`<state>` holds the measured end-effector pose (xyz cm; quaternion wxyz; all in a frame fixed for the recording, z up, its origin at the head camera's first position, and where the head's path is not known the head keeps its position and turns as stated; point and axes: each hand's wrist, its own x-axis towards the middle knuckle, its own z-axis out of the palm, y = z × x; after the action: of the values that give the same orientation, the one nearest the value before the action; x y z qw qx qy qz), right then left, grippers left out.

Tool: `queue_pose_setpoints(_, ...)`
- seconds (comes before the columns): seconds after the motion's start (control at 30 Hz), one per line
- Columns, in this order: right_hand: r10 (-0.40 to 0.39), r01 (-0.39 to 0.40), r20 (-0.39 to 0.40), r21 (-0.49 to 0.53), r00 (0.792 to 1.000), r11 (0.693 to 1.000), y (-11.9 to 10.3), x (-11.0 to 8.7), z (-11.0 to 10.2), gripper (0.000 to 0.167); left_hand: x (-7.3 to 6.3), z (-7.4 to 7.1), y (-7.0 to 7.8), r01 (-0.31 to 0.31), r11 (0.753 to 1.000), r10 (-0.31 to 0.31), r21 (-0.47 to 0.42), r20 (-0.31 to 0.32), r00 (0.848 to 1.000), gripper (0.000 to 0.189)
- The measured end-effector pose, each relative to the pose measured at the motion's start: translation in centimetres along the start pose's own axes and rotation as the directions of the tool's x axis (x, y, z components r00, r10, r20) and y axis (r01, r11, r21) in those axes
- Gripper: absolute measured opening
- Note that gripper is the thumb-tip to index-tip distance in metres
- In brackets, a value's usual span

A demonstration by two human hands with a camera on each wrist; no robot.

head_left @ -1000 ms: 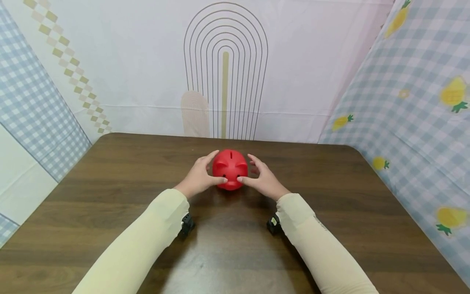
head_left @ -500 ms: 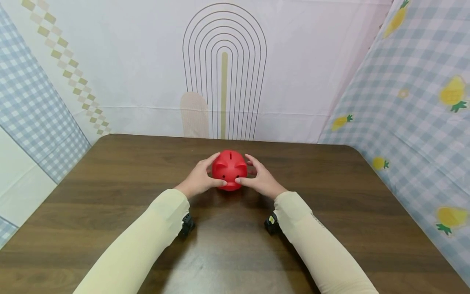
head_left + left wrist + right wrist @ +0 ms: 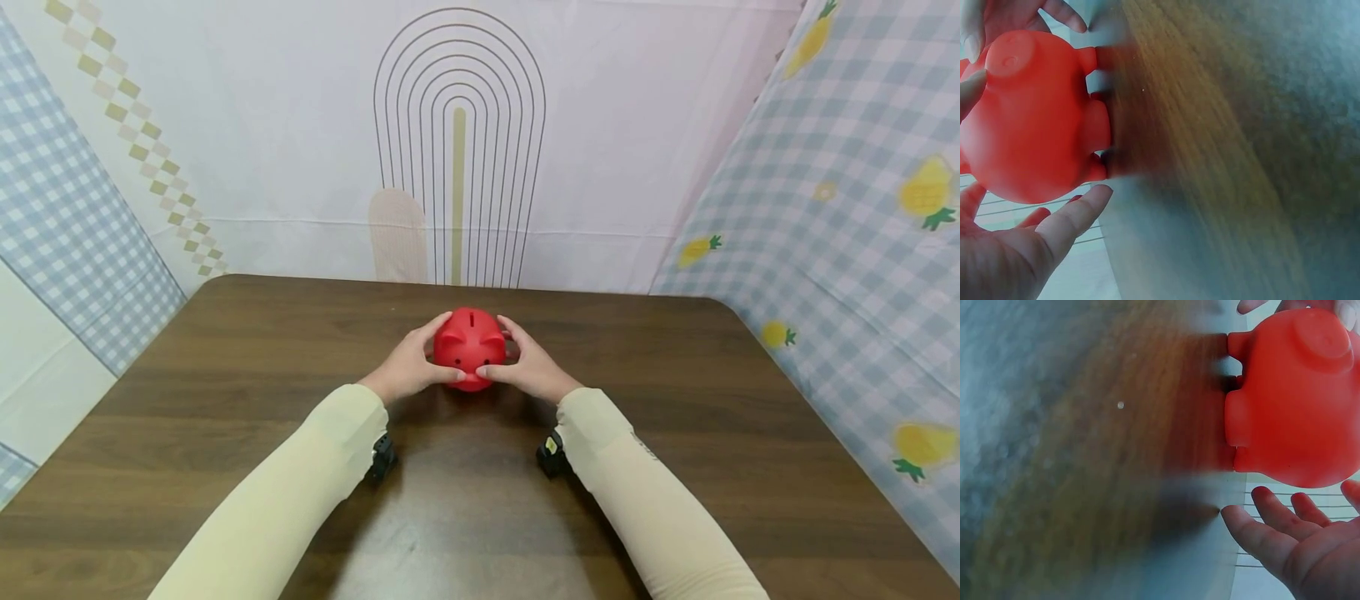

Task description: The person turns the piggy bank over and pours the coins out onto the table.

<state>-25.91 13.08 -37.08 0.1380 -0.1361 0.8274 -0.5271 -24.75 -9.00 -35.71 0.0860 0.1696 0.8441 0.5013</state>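
Note:
A red piggy bank (image 3: pixel 470 346) stands on its feet on the wooden table, its snout towards me and the coin slot on top. My left hand (image 3: pixel 408 362) holds its left side, thumb across the front by the snout. On the other side my right hand (image 3: pixel 534 364) does the same, its thumb reaching near the snout. In the left wrist view the lower fingers of the left hand (image 3: pixel 1029 247) spread beside the bank's belly. The right wrist view shows the right hand (image 3: pixel 1310 544) with its upper finger near the bank and the lower fingers a little apart from it.
The brown wooden table (image 3: pixel 262 358) has rounded far corners. Behind it hangs a white cloth (image 3: pixel 300 125) with an arch pattern. A checked cloth with pineapples (image 3: pixel 847 208) hangs along the right edge.
Both hands have drawn in closer round the piggy bank, the right hand moving left and its thumb sliding towards the snout. The bank stays in place.

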Motion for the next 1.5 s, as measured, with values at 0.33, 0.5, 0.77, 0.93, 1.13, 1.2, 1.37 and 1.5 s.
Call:
queue_pose_setpoints(0.33,-0.005,0.005,0.003,0.013,1.000,1.000,-0.2,0.1,0.2,0.093,0.1,0.1,-0.2,0.014,0.999,-0.014,-0.032,0.012,1.000,0.088)
queue_pose_setpoints(0.5,0.004,-0.004,0.004,0.026,1.000,1.000,-0.2,0.1,0.3,0.094,0.2,0.2,-0.5,0.047,0.997,-0.046,-0.068,0.011,0.999,0.090)
queue_pose_setpoints(0.77,0.049,-0.055,0.061,0.092,0.997,0.994,0.2,0.2,-0.1,0.096,0.2,0.2,-0.6,0.062,0.993,-0.060,-0.096,0.021,0.998,0.090)
queue_pose_setpoints(0.93,0.054,-0.061,0.058,0.113,0.997,0.992,0.1,0.2,0.0,0.096,0.0,0.2,-0.5,0.086,0.990,-0.084,-0.110,0.021,0.996,0.090)
queue_pose_setpoints(1.13,0.042,-0.048,0.054,0.112,0.998,0.992,-0.1,-0.1,0.1,0.094,-0.1,0.2,-0.4,0.078,0.991,-0.077,-0.108,0.009,0.997,0.090)
queue_pose_setpoints(1.2,0.042,-0.048,0.052,0.111,0.998,0.993,-0.2,-0.2,0.1,0.094,-0.2,0.1,-0.3,0.072,0.993,-0.072,-0.098,0.005,0.997,0.090)
queue_pose_setpoints(1.37,0.029,-0.034,0.042,0.122,0.999,0.992,-0.8,-0.7,-0.1,0.093,-0.5,0.0,0.3,0.050,0.992,-0.051,-0.116,-0.006,0.999,0.089)
queue_pose_setpoints(1.5,0.021,-0.026,0.042,0.116,0.999,0.993,-1.3,-1.2,-0.3,0.092,-0.9,-0.2,0.8,0.056,0.991,-0.058,-0.121,-0.016,0.998,0.087)
